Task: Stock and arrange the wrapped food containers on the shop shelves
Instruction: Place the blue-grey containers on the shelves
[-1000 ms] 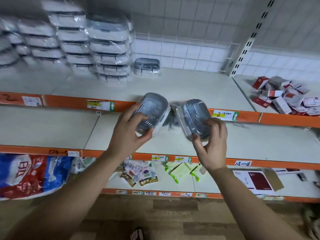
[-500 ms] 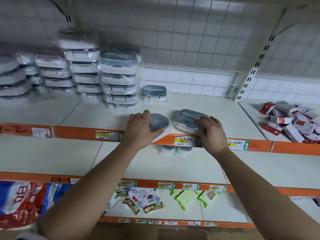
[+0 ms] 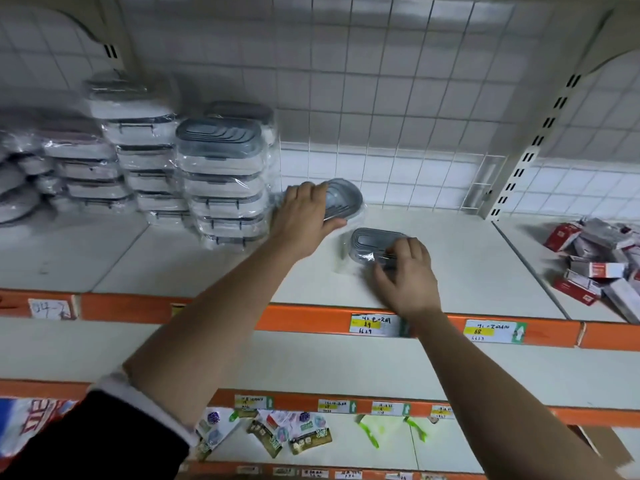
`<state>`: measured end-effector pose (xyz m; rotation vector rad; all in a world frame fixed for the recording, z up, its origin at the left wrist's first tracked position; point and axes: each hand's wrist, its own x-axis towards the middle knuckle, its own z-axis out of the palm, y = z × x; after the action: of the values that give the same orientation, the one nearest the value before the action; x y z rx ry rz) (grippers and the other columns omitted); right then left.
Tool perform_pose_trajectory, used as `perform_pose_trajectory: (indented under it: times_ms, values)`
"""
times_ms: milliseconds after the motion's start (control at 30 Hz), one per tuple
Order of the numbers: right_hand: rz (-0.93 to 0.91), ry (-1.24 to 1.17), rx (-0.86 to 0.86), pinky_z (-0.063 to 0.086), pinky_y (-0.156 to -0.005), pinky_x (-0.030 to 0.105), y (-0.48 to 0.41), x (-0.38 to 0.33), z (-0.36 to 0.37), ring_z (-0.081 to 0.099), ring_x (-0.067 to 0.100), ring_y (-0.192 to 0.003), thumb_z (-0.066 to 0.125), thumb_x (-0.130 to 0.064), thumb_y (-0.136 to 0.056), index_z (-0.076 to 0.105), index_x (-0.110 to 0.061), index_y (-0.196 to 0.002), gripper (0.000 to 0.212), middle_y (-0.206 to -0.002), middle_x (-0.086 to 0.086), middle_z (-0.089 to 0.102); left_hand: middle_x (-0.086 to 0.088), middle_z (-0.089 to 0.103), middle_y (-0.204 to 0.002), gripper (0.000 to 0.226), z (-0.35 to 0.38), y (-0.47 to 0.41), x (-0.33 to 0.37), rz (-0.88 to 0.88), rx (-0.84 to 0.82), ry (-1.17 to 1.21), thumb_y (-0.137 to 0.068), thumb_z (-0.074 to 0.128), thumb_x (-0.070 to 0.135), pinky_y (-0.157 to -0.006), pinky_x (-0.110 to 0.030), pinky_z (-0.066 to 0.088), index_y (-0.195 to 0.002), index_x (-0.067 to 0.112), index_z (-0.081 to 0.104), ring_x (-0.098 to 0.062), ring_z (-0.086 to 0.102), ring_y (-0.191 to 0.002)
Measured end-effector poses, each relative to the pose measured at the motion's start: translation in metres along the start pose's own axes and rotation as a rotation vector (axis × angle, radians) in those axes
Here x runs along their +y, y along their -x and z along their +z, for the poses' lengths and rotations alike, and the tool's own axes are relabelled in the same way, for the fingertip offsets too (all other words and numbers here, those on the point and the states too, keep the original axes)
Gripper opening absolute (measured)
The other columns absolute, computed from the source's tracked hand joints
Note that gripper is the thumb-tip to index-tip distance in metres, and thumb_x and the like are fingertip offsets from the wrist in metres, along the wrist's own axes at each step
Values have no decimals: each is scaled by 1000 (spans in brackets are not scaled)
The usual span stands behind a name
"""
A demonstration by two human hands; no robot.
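Rear container (image 3: pixel 343 199): oval, ribbed grey lid, glossy clear wrap. It is at the back of the upper shelf (image 3: pixel 467 265), just beside the container stacks (image 3: pixel 221 181). Left hand (image 3: pixel 304 220) grips it, fingers curled over the lid, thumb at the near rim.

Front container (image 3: pixel 367 242): same type, flat on the shelf, mid-depth. Right hand (image 3: pixel 408 275) holds its near end, fingers curled on top.

Contents not discernible. Red boxes (image 3: pixel 595 261) heaped far right.

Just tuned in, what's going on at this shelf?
A person is stocking wrapped containers on the upper shelf. The left hand grips the rear container beside the tall stacks at the back. The right hand holds the front container, which rests on the shelf nearer the edge.
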<state>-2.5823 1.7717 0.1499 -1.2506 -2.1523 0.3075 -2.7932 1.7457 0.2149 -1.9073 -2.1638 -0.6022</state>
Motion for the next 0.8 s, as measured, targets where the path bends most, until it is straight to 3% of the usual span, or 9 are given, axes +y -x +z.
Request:
perform_pose_trajectory:
  times_ms: [267,367,567,667,800]
  values:
    - [-40,27,-8,49,-84,43,-1,4,-1,41,30,-122,64,-34,-83,53,-9,-111,39,-120,7,52,-23,39,-137,64,11,-66,-16,-99,-235,-232,-97,50,46,-115,-46,17,-143,5,34,-39,33,-130]
    - [-43,28,-2,48,-88,45,-1,6,1,40,30,-125,64,-35,-84,54,-9,-113,40,-123,8,52,-23,40,-139,51,15,-71,-21,-111,-347,-236,-100,48,34,-114,-44,22,-142,7,37,-37,34,-132]
    - [-51,23,11,49,-89,46,-1,9,4,38,31,-129,64,-37,-85,55,-11,-118,43,-127,7,51,-15,37,-128,46,17,-65,-19,-244,-211,-135,-87,53,-3,-99,-51,44,-128,17,49,-36,42,-124]
    - [-49,25,3,46,-96,47,-1,11,5,36,33,-131,65,-38,-86,56,-11,-121,44,-129,7,50,-14,37,-132,45,22,-63,-15,-242,-157,-184,-88,51,-2,-95,-48,46,-129,15,49,-36,40,-126]
    - [-28,1,-3,32,-110,50,-2,12,6,35,38,-131,68,-37,-86,57,-12,-116,41,-133,12,48,-14,35,-141,56,30,-56,-16,-206,-140,-202,-89,52,0,-104,-41,37,-142,15,39,-33,31,-134]
